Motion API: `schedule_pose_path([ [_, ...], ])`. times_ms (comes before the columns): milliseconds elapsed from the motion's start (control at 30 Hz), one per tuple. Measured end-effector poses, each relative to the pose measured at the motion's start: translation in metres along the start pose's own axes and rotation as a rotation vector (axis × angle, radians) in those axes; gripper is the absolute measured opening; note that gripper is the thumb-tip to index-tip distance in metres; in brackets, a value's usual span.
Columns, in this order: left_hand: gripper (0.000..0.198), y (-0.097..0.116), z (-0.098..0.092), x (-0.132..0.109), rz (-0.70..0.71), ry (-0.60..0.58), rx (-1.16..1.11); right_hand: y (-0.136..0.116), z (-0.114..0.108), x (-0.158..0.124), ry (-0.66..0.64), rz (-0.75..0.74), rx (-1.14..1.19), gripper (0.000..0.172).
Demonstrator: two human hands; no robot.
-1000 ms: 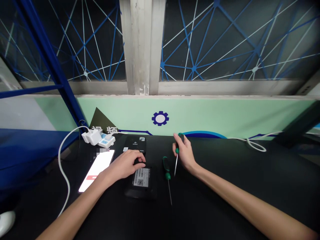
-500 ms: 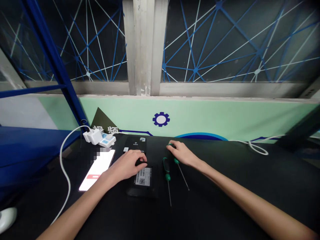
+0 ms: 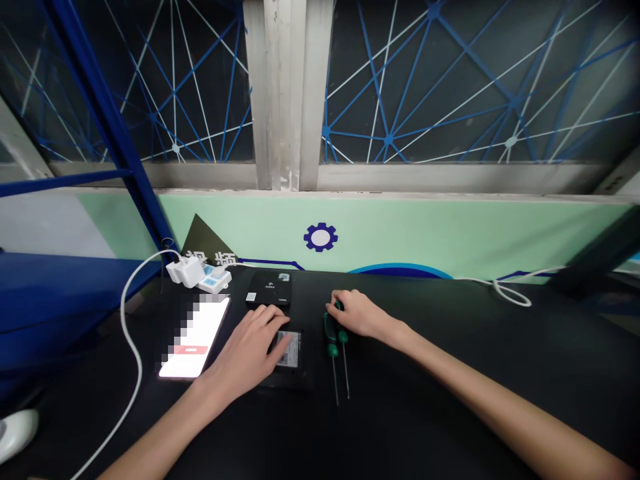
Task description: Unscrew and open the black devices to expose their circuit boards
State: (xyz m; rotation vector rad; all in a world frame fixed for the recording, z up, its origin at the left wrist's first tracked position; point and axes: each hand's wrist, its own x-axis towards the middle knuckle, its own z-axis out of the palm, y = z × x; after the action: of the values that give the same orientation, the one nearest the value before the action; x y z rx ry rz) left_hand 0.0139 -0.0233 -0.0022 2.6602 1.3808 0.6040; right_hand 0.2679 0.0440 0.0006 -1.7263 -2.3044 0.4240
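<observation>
My left hand point(image 3: 256, 341) lies with fingers stretched over a flat black device point(image 3: 287, 381); its thumb crosses the white printed label point(image 3: 291, 359). Part of this device is hidden beneath the hand. To the right, my right hand point(image 3: 356, 313) has its fingers closed on the top of a green-and-black screwdriver point(image 3: 343, 337), whose shaft points toward me. Just left of it, almost parallel, a second green-and-black screwdriver point(image 3: 332, 347) lies on the black table. Beyond my left fingertips sits a smaller black box point(image 3: 270, 288) with a white sticker.
Left of my left hand lies a phone point(image 3: 200, 333) with a lit screen. Behind it stand a white plug and power strip point(image 3: 213, 279), with a white cable point(image 3: 131, 340) curving forward. Another cable point(image 3: 510, 297) loops at the back right. A white rounded object point(image 3: 17, 433) is at far left.
My right hand has moved slightly left, bringing its screwdriver beside the other one and nearly parallel to it. My left hand has flattened and shifted toward me over the labelled device.
</observation>
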Motion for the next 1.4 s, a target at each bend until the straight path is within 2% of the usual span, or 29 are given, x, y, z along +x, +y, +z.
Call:
schedule_pose_path([
  [133, 0.030, 0.001, 0.007, -0.005, -0.027, 0.033, -0.039, -0.006, -0.002, -0.005, 0.014, 0.013, -0.045, 0.028],
  [467, 0.028, -0.002, 0.009, -0.001, -0.053, 0.018, -0.119, -0.008, -0.001, -0.005, 0.037, 0.017, -0.060, 0.031],
  [633, 0.028, -0.001, 0.009, -0.002, -0.067, 0.023, -0.130, -0.008, -0.016, -0.005, 0.067, -0.044, -0.113, 0.037],
  [767, 0.028, -0.001, 0.009, -0.002, -0.068, 0.037, -0.143, -0.013, -0.031, -0.011, -0.085, -0.259, -0.130, 0.071],
  [833, 0.028, -0.002, 0.010, -0.002, -0.068, 0.035, -0.153, -0.016, -0.032, -0.013, -0.116, -0.314, -0.137, 0.078],
  [1033, 0.029, -0.003, 0.010, -0.002, -0.069, 0.023, -0.162, -0.017, -0.024, -0.013, -0.118, -0.356, -0.108, 0.067],
  [1200, 0.028, -0.005, 0.010, -0.002, -0.058, 0.047, -0.160, -0.014, -0.026, -0.011, -0.046, -0.344, -0.079, 0.065],
  [1400, 0.028, -0.004, 0.011, -0.002, -0.060, 0.053, -0.147, -0.006, -0.027, -0.007, 0.082, -0.377, 0.237, 0.072],
])
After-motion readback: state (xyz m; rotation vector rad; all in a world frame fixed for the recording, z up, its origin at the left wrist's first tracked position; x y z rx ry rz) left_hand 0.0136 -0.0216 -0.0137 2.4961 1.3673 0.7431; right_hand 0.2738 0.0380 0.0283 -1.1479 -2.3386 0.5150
